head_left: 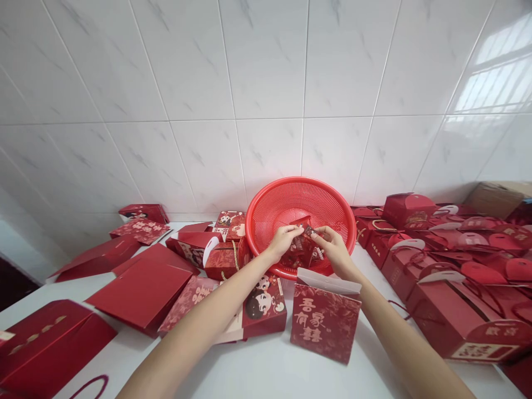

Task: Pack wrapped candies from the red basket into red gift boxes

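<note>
Against the marbled wall tiles [270, 66], with the red basket [300, 183] as our landmark, our left hand [284, 239] and right hand [332, 247] pinch a small packet [308, 230] above its near side, probably light, slippery and soft, best held by its edges.

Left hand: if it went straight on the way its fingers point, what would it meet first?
The left hand would first meet the small red packet at its fingertips, then probably the right hand; depth above the red basket is unclear.
</note>
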`<state>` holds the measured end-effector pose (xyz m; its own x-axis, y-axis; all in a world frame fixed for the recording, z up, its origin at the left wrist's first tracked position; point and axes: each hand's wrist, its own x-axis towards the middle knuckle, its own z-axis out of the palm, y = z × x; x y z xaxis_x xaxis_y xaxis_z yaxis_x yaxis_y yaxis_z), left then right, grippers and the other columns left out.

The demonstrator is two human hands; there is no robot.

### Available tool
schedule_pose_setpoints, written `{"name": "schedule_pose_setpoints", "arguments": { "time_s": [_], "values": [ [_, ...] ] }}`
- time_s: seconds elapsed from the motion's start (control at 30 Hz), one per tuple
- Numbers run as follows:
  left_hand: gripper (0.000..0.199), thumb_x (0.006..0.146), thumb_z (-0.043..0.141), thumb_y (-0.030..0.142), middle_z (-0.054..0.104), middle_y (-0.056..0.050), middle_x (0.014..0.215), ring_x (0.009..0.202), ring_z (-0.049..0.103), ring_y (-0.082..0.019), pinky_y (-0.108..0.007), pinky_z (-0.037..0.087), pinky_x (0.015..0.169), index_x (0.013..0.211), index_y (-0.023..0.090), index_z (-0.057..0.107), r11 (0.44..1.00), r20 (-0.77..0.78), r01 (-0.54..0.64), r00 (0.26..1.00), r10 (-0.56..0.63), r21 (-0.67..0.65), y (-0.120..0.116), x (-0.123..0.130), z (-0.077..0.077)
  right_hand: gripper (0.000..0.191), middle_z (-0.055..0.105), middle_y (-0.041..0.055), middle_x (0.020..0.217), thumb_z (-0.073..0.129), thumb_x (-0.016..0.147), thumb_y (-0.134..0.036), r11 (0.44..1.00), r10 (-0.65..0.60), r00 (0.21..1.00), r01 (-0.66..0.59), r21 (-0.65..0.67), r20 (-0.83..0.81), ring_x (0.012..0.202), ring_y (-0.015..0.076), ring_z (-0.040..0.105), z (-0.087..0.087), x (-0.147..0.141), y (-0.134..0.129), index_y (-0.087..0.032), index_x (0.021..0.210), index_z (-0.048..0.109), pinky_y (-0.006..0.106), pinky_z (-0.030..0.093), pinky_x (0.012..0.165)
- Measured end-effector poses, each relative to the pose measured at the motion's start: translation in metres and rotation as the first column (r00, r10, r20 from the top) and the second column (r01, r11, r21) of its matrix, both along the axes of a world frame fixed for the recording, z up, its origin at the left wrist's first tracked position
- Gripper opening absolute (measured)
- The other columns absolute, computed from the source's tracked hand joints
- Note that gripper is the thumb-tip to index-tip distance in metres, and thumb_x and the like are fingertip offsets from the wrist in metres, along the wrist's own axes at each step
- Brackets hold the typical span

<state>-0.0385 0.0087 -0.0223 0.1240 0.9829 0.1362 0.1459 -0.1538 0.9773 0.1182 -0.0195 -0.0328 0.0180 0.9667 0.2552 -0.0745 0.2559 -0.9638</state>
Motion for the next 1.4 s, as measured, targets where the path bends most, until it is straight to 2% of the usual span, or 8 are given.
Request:
{"name": "schedule_pose_setpoints", "arguments": {
  "time_s": [0.1,0.27,0.37,0.67,0.9,1.03,1.17,1.4],
  "values": [
    [0.022,0.086,0.058,0.034,0.071,-0.004,0.077,0.072,0.066,-0.016,-0.026,0.051,0.070,0.079,0.016,0.068,0.996,-0.030,-0.090,0.996,0.090,-0.005,0.005,-0.002,-0.002,0.040,0.068,0.0026,0.083,0.074,0.065,-0.053,0.997,-0.073,0.997,0.073,-0.001,-0.036,0.080,0.0200,0.063,-0.004,0.000,0.004,-0.021,0.083,0.058,0.032,0.049,0.074],
    [0.021,0.087,0.049,0.019,0.072,-0.006,0.114,0.110,0.064,-0.017,-0.025,0.047,0.095,0.097,0.019,0.067,0.954,-0.122,-0.300,0.946,0.301,0.027,0.018,-0.012,-0.006,0.039,0.066,0.0031,0.086,0.074,0.062,-0.051,0.991,-0.135,0.989,0.135,0.000,-0.060,0.085,0.0210,0.062,-0.007,0.001,0.008,-0.021,0.080,0.056,0.034,0.048,0.080],
    [0.029,0.081,0.052,0.010,0.073,-0.009,0.112,0.104,0.067,-0.020,-0.030,0.050,0.090,0.105,0.017,0.066,0.943,-0.227,-0.333,0.920,0.320,-0.023,0.022,-0.015,-0.012,0.037,0.066,0.0030,0.084,0.074,0.061,-0.048,0.990,-0.141,0.988,0.141,-0.004,-0.067,0.084,0.0211,0.061,-0.006,0.000,0.008,-0.021,0.080,0.057,0.034,0.048,0.080],
    [0.010,0.068,0.066,0.010,0.070,-0.004,0.067,0.063,0.066,-0.018,-0.026,0.050,0.061,0.076,0.014,0.069,0.975,-0.383,-0.152,0.920,0.080,-0.163,0.019,-0.008,-0.019,0.031,0.070,0.0035,0.086,0.072,0.061,-0.040,0.991,-0.135,0.986,0.134,-0.021,-0.095,0.084,0.0219,0.065,-0.006,0.001,0.008,-0.020,0.082,0.060,0.034,0.052,0.078],
    [0.016,0.051,0.079,0.009,0.069,0.002,0.060,0.061,0.065,-0.018,-0.027,0.053,0.063,0.061,0.017,0.070,0.968,-0.344,0.055,0.929,-0.139,-0.243,0.003,-0.005,-0.012,0.035,0.074,0.0065,0.091,0.070,0.059,-0.033,0.994,-0.106,0.988,0.100,-0.052,-0.116,0.088,0.0244,0.067,-0.003,0.001,0.005,-0.017,0.090,0.069,0.037,0.053,0.082],
    [0.021,0.050,0.079,0.004,0.070,0.002,0.063,0.069,0.068,-0.020,-0.031,0.056,0.073,0.064,0.017,0.070,0.978,-0.285,0.075,0.950,-0.129,-0.192,0.003,-0.003,-0.011,0.034,0.074,0.0063,0.093,0.070,0.058,-0.032,0.991,-0.129,0.983,0.123,-0.055,-0.129,0.092,0.0247,0.067,-0.003,0.003,0.007,-0.018,0.088,0.067,0.037,0.052,0.086],
    [0.022,0.061,0.079,0.008,0.075,-0.002,0.077,0.076,0.070,-0.019,-0.031,0.056,0.082,0.082,0.014,0.073,0.988,-0.169,0.101,0.978,-0.119,-0.115,0.002,-0.001,-0.006,0.031,0.073,0.0058,0.094,0.069,0.058,-0.033,0.990,-0.136,0.982,0.129,-0.061,-0.131,0.092,0.0238,0.067,-0.003,0.003,0.006,-0.019,0.086,0.065,0.037,0.052,0.085],
    [0.031,0.067,0.083,0.019,0.077,-0.006,0.088,0.082,0.071,-0.021,-0.034,0.056,0.084,0.094,0.013,0.070,0.995,0.103,0.043,0.994,-0.033,-0.092,-0.003,0.001,-0.001,0.029,0.071,0.0046,0.088,0.072,0.059,-0.035,0.990,-0.128,0.984,0.121,-0.066,-0.123,0.087,0.0225,0.065,-0.001,0.003,0.003,-0.020,0.082,0.062,0.035,0.052,0.080]
  ]
}}
